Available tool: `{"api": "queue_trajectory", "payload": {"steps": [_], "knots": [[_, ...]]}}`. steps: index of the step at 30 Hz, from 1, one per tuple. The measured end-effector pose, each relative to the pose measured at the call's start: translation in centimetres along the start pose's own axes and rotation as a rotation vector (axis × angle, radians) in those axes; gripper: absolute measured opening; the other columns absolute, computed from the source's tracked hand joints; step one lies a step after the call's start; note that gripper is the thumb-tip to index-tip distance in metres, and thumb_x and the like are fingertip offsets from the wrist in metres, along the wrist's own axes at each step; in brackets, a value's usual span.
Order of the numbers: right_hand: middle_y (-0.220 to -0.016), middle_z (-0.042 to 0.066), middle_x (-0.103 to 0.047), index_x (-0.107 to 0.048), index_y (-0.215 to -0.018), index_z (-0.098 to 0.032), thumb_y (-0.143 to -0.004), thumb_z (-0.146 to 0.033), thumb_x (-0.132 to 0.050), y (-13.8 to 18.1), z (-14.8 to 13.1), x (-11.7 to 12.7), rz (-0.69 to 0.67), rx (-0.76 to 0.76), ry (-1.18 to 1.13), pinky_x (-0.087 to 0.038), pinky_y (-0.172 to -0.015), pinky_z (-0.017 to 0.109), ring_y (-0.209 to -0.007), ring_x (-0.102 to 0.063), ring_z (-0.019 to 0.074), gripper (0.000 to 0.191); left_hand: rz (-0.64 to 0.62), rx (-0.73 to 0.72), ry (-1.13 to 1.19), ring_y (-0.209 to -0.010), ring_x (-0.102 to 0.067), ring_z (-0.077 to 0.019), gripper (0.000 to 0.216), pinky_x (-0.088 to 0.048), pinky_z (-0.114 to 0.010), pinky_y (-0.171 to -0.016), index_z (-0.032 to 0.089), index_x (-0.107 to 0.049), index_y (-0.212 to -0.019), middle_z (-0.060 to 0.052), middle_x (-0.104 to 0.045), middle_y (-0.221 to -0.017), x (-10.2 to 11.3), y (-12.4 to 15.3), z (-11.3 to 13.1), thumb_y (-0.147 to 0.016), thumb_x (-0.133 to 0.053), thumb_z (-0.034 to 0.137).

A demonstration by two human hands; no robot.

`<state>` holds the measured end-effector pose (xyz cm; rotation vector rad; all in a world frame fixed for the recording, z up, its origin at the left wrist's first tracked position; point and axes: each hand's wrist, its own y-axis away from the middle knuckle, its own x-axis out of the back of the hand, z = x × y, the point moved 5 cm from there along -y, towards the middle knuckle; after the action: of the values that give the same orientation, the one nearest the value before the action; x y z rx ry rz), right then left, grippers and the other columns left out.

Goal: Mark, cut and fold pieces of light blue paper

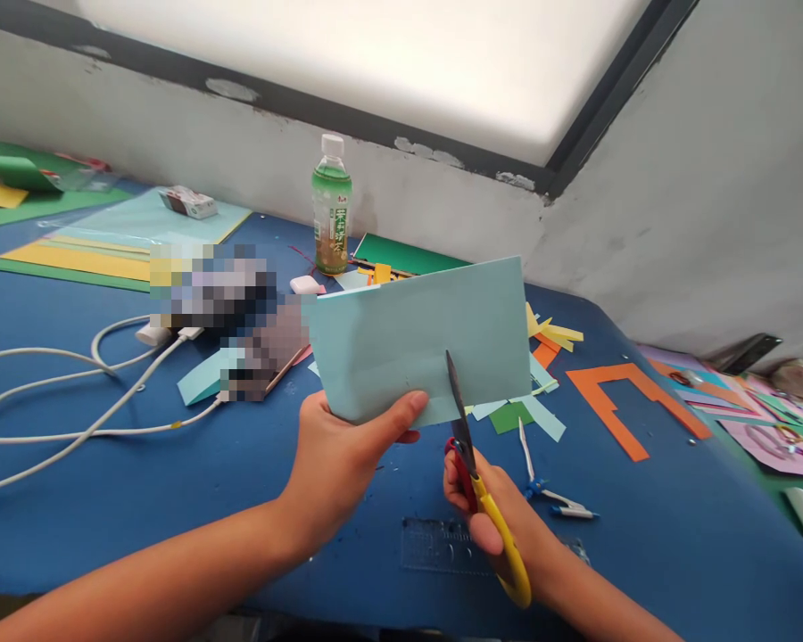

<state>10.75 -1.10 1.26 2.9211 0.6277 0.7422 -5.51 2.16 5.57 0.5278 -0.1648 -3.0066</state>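
Observation:
A light blue sheet of paper [415,339] is held up above the table by my left hand [348,455], thumb on the near face and fingers behind. Scissors [488,508] with yellow and red handles are in my right hand [501,508]. Their blades stand apart at the paper's lower edge, one in front of the sheet, the other hidden behind it. Below my right hand a clear ruler [434,544] lies on the table. A pair of compasses [542,489] rests just to the right of that hand.
On the blue table [254,481], paper scraps [535,415] and an orange cut-out [616,383] lie right. A green-labelled bottle [332,209] stands behind. White cables [107,437] run left to blurred devices [227,294]. Coloured sheets [94,259] lie far left.

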Motion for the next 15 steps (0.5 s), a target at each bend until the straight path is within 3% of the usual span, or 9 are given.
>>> {"api": "queue_trajectory", "payload": {"steps": [5,11,15], "knots": [[-0.066,-0.004,-0.041,-0.036,-0.078,-0.022,-0.086,-0.055,-0.037,0.2,0.6,-0.1,-0.001,-0.045,-0.089,-0.027,-0.045,0.021,-0.049,-0.039,0.0099,0.034,-0.003,-0.023,0.003,-0.058,-0.061,-0.0141,0.021,-0.056,-0.024,-0.054,0.014,-0.07,-0.074,-0.001,-0.067,-0.067,-0.1,-0.1,0.5,-0.061,-0.077,0.029],[-0.065,-0.004,-0.042,-0.036,-0.077,-0.022,-0.083,-0.051,-0.042,0.0,0.3,0.3,-0.009,0.001,-0.014,-0.031,-0.047,0.022,-0.05,-0.037,0.0102,0.031,-0.021,-0.053,0.01,-0.058,-0.061,-0.0136,0.02,-0.055,-0.023,-0.052,0.015,-0.07,-0.075,-0.002,-0.067,-0.068,-0.1,-0.5,0.6,-0.062,-0.077,0.028],[-0.066,-0.004,-0.044,-0.035,-0.078,-0.022,-0.082,-0.04,-0.043,-0.1,-0.3,0.8,-0.04,-0.031,0.027,-0.034,-0.05,0.023,-0.05,-0.044,0.0106,0.02,0.018,-0.093,0.04,-0.064,-0.062,-0.0151,0.021,-0.055,-0.023,-0.052,0.013,-0.07,-0.073,-0.003,-0.067,-0.07,0.1,-0.8,0.9,-0.061,-0.078,0.028]]}}
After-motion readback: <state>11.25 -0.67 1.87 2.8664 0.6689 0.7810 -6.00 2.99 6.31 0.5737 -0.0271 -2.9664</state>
